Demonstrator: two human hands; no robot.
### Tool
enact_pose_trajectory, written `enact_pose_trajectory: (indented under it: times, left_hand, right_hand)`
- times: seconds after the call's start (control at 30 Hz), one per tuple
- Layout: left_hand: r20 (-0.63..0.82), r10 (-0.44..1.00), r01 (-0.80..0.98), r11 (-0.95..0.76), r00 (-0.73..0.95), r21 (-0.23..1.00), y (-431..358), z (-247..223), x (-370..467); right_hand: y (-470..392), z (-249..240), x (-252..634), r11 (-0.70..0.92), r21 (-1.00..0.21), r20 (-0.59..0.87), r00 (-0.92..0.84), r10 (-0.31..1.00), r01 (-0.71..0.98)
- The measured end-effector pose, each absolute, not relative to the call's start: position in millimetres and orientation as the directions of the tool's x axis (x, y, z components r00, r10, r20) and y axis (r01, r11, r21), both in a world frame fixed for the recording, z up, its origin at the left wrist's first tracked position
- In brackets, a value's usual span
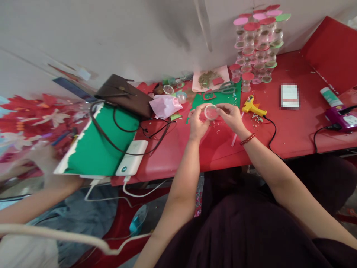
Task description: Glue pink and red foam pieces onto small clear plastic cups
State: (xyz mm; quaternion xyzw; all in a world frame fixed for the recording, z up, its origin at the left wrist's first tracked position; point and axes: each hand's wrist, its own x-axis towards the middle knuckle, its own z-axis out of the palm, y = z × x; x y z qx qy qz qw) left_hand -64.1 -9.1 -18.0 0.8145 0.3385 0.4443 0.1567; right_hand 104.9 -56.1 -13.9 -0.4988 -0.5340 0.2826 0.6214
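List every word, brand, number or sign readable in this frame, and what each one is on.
No text reads with certainty.
White power bank: small light mark on its round dark display, too small to read.
White-and-green tube: any label print is too blurred.
Pale card: pixelated, unreadable.
Yellow glue gun: no legible marking.
Round plastic piece being held: no writing visible.
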Motion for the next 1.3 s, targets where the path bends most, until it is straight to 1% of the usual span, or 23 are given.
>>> enact_pose_trajectory:
  times: [0.17, 0.27, 0.33, 0.47, 0.6, 0.77, 0.97, 1.03, 1.13, 1.2, 1.3]
  left_hand:
    - [0.654, 0.658, 0.509, -0.735, 0.373, 0.449, -14, -16, -65]
    - [0.648, 0.673, 0.57, -0.706, 0.358, 0.419, -17, -17, -63]
    - [0.642, 0.673, 0.584, -0.704, 0.367, 0.404, -18, -19, -62]
    - [0.649, 0.641, 0.583, -0.731, 0.41, 0.354, -17, -22, -60]
    - [0.677, 0.585, 0.54, -0.78, 0.447, 0.317, -14, -27, -61]
    - [0.685, 0.566, 0.507, -0.8, 0.458, 0.322, -12, -29, -61]
    - [0.68, 0.561, 0.5, -0.806, 0.472, 0.317, -13, -32, -58]
    - [0.678, 0.56, 0.499, -0.807, 0.476, 0.317, -13, -32, -57]
    - [0.694, 0.554, 0.503, -0.806, 0.46, 0.311, -14, -32, -56]
    - [0.714, 0.555, 0.51, -0.8, 0.426, 0.316, -14, -32, -57]
    - [0.73, 0.577, 0.519, -0.778, 0.367, 0.354, -12, -30, -61]
  right_hand:
    - [-59, -12, 104, 0.293, -0.915, 0.38, 0.346, 0.858, 0.277]
    - [-60, -11, 102, 0.262, -0.914, 0.369, 0.369, 0.853, 0.309]
    - [-62, -10, 101, 0.235, -0.903, 0.369, 0.373, 0.851, 0.359]
    - [-65, -8, 101, 0.176, -0.863, 0.38, 0.376, 0.845, 0.474]
    - [-64, -10, 103, 0.153, -0.819, 0.399, 0.358, 0.844, 0.552]
    - [-61, -15, 106, 0.136, -0.781, 0.406, 0.332, 0.851, 0.609]
    - [-63, -17, 106, 0.149, -0.708, 0.433, 0.259, 0.863, 0.69]
    - [-63, -17, 106, 0.141, -0.713, 0.428, 0.267, 0.864, 0.687]
    - [-63, -15, 107, 0.112, -0.776, 0.387, 0.328, 0.862, 0.62]
    - [-62, -13, 107, 0.123, -0.844, 0.351, 0.364, 0.863, 0.522]
    - [-60, -11, 105, 0.188, -0.942, 0.287, 0.374, 0.882, 0.278]
